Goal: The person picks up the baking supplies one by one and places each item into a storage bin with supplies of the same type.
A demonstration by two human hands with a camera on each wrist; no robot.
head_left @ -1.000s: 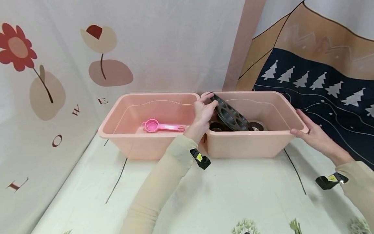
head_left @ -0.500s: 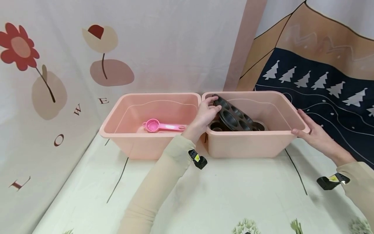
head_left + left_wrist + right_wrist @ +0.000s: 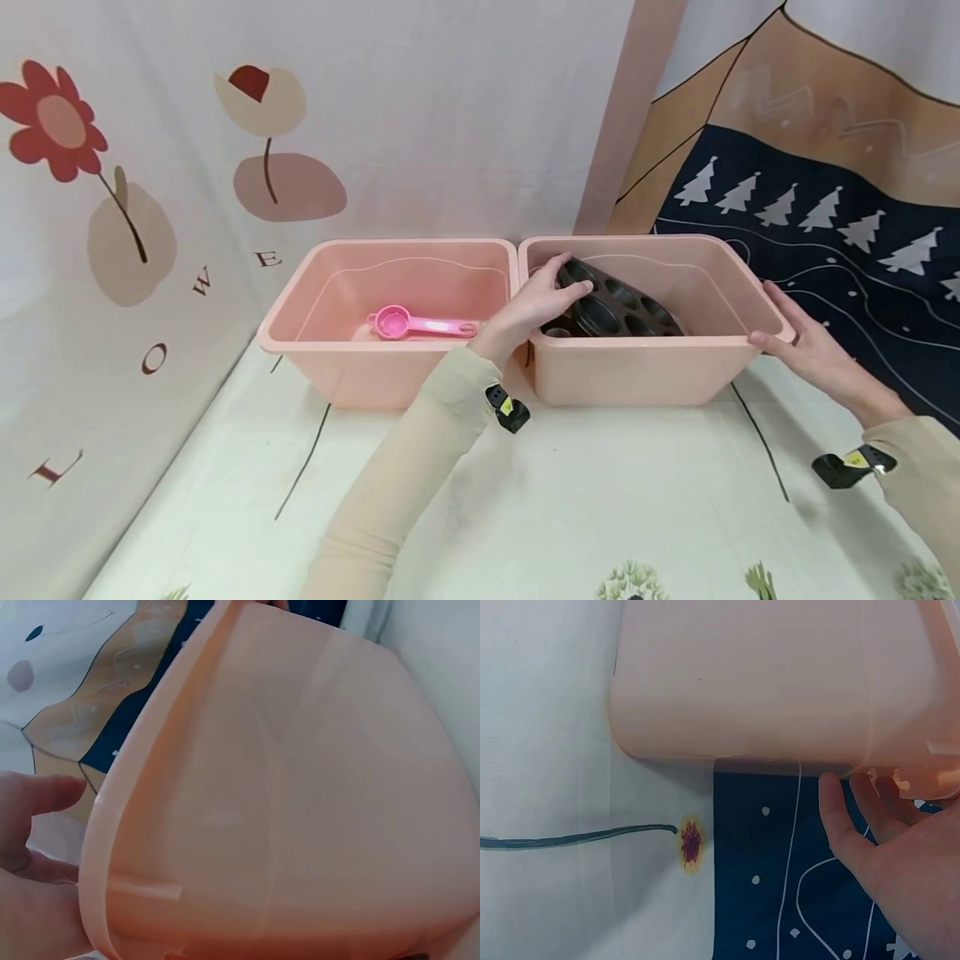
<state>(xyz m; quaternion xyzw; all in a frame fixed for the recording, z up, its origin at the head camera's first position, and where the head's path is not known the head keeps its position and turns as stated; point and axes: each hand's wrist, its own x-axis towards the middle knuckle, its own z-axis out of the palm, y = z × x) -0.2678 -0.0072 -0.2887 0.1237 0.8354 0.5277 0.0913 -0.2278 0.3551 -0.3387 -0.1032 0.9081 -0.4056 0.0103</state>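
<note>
In the head view a dark muffin tin (image 3: 622,296) lies tilted inside the right pink bin (image 3: 630,371), its cups facing up and toward me. My left hand (image 3: 536,304) reaches over that bin's left rim and holds the tin by its left end, thumb on top. The left wrist view shows part of this hand (image 3: 34,862) beside the bin's rim; the tin is almost wholly hidden there. My right hand (image 3: 813,350) grips the bin's right rim near the front corner. In the right wrist view, its fingers (image 3: 840,817) press against the outer wall.
A left pink bin (image 3: 375,375) stands close beside the right one, with a pink measuring scoop (image 3: 420,325) inside. A dark round tin (image 3: 558,329) shows under the muffin tin's left end. Behind the bins hangs a printed cloth (image 3: 450,125).
My left hand has moved right and slightly down, lowering the muffin tin's raised end, so it lies flatter and covers the round tin at right. The right hand stays on the rim.
</note>
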